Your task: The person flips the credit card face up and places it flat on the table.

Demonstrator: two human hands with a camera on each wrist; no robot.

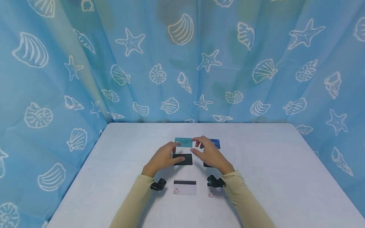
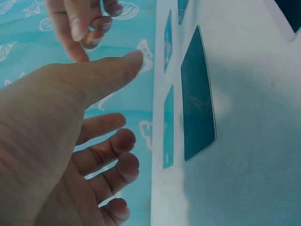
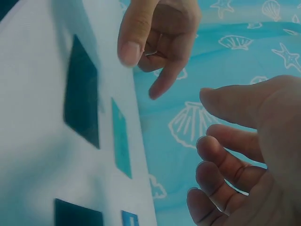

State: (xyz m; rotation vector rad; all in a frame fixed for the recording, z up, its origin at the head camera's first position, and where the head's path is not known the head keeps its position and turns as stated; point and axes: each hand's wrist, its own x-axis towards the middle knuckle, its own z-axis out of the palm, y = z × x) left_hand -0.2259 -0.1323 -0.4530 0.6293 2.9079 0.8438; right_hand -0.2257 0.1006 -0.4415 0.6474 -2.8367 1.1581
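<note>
Just below mid-frame in the head view, the teal card (image 1: 183, 143) lies long axis left-to-right, appearing between the left hand (image 1: 163, 157) and right hand (image 1: 211, 154), which hover empty, fingers loosely bent.

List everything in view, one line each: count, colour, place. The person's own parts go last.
Teal card: one, teal, far row, left
Blue card: one, blue, far row, right
Black cards: two, black, middle row
Striped cards: two, pale with dark stripes, nearest row
Table: one, white, under the cards
Curtain: count unclear, blue with white sea motifs, behind the table
Wrist cameras: two, black, at the wrists
Sleeves: two, beige, on the forearms
Left hand: one, bare, above the table, left
Right hand: one, bare, above the table, right
</note>
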